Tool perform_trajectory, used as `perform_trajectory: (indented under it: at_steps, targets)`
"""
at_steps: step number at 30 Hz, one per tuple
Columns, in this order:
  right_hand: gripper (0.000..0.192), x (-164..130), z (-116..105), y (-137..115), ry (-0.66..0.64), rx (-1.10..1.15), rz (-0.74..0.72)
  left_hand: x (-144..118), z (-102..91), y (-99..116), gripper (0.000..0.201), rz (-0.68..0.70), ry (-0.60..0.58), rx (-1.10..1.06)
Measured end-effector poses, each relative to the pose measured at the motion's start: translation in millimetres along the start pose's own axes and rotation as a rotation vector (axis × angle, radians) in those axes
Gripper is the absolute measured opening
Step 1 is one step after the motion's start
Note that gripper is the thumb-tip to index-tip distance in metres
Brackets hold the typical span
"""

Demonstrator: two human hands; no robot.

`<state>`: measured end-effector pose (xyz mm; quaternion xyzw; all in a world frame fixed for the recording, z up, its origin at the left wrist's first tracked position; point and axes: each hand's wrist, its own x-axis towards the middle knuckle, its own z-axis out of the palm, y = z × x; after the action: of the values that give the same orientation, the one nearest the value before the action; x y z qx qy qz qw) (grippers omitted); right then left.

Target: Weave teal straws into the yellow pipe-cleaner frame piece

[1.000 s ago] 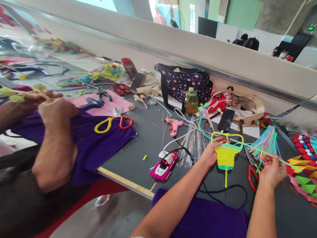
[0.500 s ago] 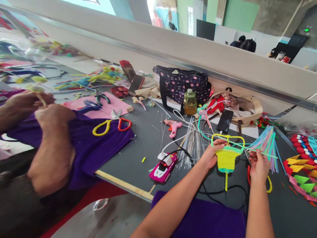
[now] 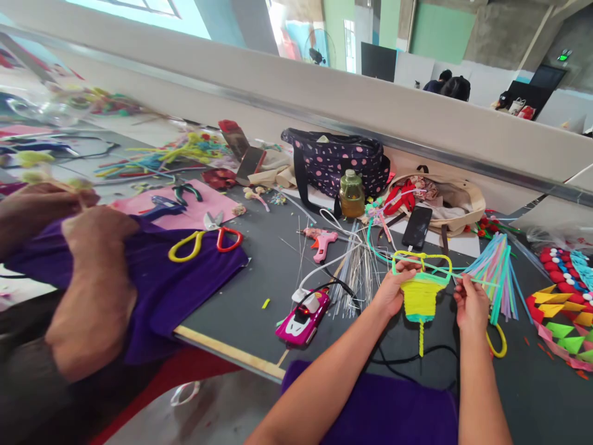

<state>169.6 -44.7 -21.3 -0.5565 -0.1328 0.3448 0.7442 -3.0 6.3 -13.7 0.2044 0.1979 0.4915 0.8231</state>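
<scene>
My left hand [image 3: 393,285] is closed on the upper left corner of a yellow trophy-shaped piece [image 3: 420,298]. That piece looks wound from pipe cleaners, with mint-green bands, loops at the top and a twisted stem hanging down. A mint-green pipe cleaner [image 3: 488,283] runs across its top, and my right hand [image 3: 472,301] pinches it to the right of the piece. Beside my right wrist, the yellow handle of a pair of scissors [image 3: 498,341] shows on the table; the rest of it is mostly hidden.
A pink glue gun [image 3: 324,242], a purple car-shaped power strip [image 3: 303,318] and wire stems [image 3: 359,272] lie left of my hands. Pastel pipe cleaners [image 3: 496,272] fan out at right. Behind are a phone [image 3: 417,227] and a bottle [image 3: 352,194]. A co-worker's hands [image 3: 92,225] work at far left.
My right hand has slid left along the mint-green pipe cleaner, closer to the yellow piece. The scissors near it show lower beside my wrist. The whole view has shifted slightly.
</scene>
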Motion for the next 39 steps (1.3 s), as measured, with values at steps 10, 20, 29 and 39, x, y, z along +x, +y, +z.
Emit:
perform_trajectory:
  at_steps: [10,20,29,39]
  targets:
    - [0.045,-5,12,6,-0.056,-0.040,-0.042,0,0.5,-4,0.049,-0.023,0.023,0.044]
    - [0.033,-1,6,-1,-0.012,-0.032,-0.125,-5,5.2,2,0.046,-0.023,0.071,0.077]
    - [0.036,-2,14,4,-0.044,-0.043,-0.098,-5,3.8,-1,0.033,-0.039,0.064,0.120]
    - [0.027,-10,14,0,0.042,-0.012,-0.089,-3,3.5,-1,0.037,-0.053,0.111,0.124]
